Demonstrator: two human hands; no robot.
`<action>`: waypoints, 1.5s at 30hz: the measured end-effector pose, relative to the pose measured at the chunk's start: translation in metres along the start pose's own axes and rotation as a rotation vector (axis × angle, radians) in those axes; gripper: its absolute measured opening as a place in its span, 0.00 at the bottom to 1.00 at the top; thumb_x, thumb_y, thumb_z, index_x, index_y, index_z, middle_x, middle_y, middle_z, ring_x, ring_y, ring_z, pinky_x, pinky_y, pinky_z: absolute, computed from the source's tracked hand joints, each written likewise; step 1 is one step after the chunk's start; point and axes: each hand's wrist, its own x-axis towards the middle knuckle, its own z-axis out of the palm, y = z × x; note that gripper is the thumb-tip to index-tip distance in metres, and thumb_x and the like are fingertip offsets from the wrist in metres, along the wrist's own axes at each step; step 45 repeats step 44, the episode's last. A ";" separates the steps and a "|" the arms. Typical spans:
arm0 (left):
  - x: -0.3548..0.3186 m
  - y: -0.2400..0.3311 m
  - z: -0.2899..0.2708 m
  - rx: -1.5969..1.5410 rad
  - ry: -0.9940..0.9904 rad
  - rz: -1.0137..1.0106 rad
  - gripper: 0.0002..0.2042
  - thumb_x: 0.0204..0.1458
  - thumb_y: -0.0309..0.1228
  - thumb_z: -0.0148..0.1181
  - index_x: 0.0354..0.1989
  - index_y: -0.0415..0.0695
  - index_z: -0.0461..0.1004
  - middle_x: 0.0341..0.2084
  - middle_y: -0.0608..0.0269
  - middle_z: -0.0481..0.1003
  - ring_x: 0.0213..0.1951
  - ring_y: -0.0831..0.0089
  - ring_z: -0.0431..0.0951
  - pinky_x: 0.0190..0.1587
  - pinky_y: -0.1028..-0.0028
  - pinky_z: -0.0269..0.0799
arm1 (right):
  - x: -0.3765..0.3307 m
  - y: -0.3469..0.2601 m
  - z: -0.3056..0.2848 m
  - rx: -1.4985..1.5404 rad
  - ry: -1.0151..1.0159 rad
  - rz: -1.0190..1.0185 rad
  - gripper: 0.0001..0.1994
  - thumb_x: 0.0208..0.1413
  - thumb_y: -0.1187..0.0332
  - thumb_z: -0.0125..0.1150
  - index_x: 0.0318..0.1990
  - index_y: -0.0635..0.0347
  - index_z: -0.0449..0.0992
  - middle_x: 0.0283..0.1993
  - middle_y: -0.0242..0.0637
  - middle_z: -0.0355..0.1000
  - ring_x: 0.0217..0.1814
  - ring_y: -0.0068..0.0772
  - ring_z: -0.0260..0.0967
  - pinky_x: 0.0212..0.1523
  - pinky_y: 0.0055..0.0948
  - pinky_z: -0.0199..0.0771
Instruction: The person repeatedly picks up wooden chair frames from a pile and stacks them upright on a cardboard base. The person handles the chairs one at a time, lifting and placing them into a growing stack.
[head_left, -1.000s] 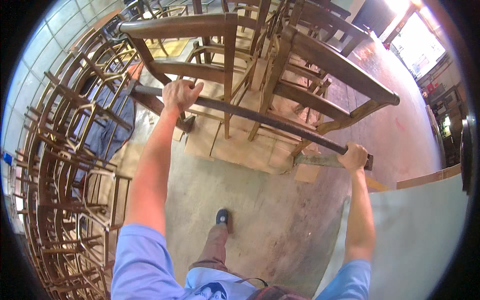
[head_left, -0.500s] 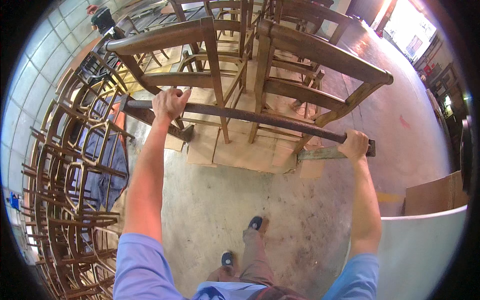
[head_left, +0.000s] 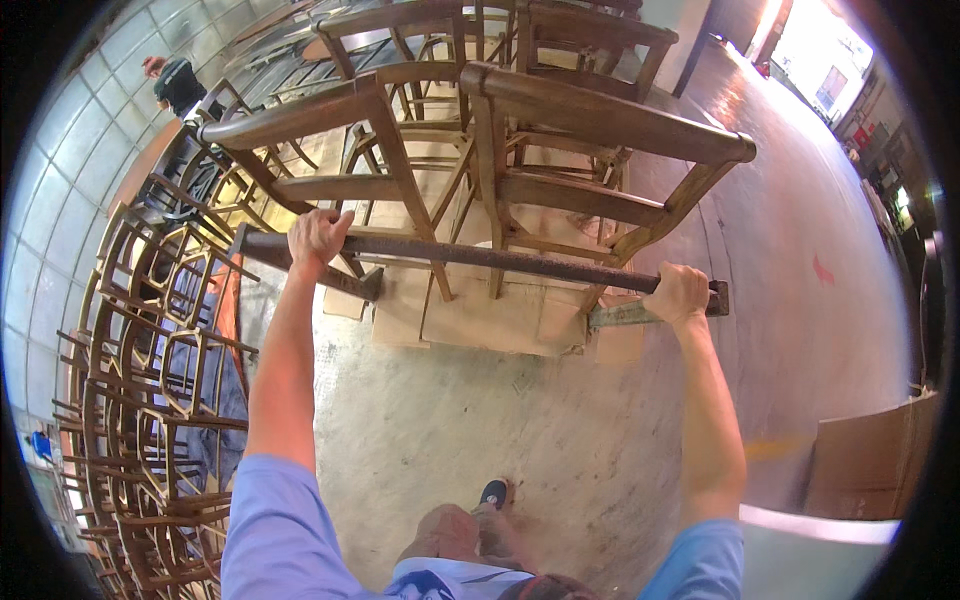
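A long dark bar (head_left: 480, 256) runs across in front of me, joined at its ends to posts of what looks like a low cart. Near its left end my left hand (head_left: 318, 241) is closed around it, arm stretched out. My right hand (head_left: 680, 291) grips the same bar close to its right end. Just beyond the bar, two brown wooden chairs stand side by side: the left chair (head_left: 285, 122) and the right chair (head_left: 610, 108). Flattened cardboard (head_left: 470, 322) lies beneath their legs. More wooden chairs (head_left: 595, 35) stand behind them.
Stacked chair frames (head_left: 150, 400) fill the left side, with a blue cloth (head_left: 228, 380) among them. At the far left a person (head_left: 180, 88) in dark clothing stands by the tiled wall. A cardboard box (head_left: 865, 460) and a white-rimmed surface (head_left: 820, 525) are at the lower right.
The chair stacks on the left and the white-rimmed surface on the right have shifted toward me. My feet have stepped. Both hands keep their hold on the bar.
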 end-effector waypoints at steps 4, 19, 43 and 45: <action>0.114 0.021 0.042 -0.025 0.064 0.047 0.27 0.56 0.57 0.51 0.30 0.45 0.84 0.30 0.46 0.81 0.39 0.44 0.81 0.44 0.52 0.74 | 0.115 0.021 0.048 0.001 0.027 -0.022 0.11 0.32 0.62 0.70 0.23 0.57 0.80 0.26 0.48 0.78 0.31 0.54 0.79 0.36 0.48 0.78; 0.515 0.073 0.212 -0.019 0.010 -0.027 0.25 0.54 0.57 0.53 0.28 0.49 0.87 0.28 0.47 0.82 0.36 0.49 0.84 0.44 0.55 0.78 | 0.521 0.071 0.263 -0.056 -0.050 -0.024 0.13 0.34 0.59 0.74 0.26 0.56 0.81 0.30 0.47 0.80 0.35 0.54 0.79 0.39 0.48 0.77; 1.112 0.163 0.345 0.013 0.019 -0.027 0.24 0.54 0.57 0.53 0.30 0.51 0.87 0.29 0.48 0.83 0.40 0.49 0.84 0.49 0.55 0.77 | 1.099 0.138 0.415 0.010 0.046 -0.034 0.18 0.37 0.52 0.75 0.25 0.55 0.78 0.26 0.44 0.78 0.31 0.53 0.78 0.36 0.49 0.76; 1.140 0.159 0.349 0.016 -0.055 -0.045 0.27 0.54 0.61 0.53 0.32 0.51 0.88 0.33 0.45 0.83 0.43 0.50 0.83 0.51 0.55 0.74 | 1.124 0.136 0.421 -0.010 -0.017 -0.012 0.19 0.36 0.51 0.75 0.26 0.56 0.78 0.29 0.44 0.79 0.32 0.53 0.79 0.38 0.48 0.77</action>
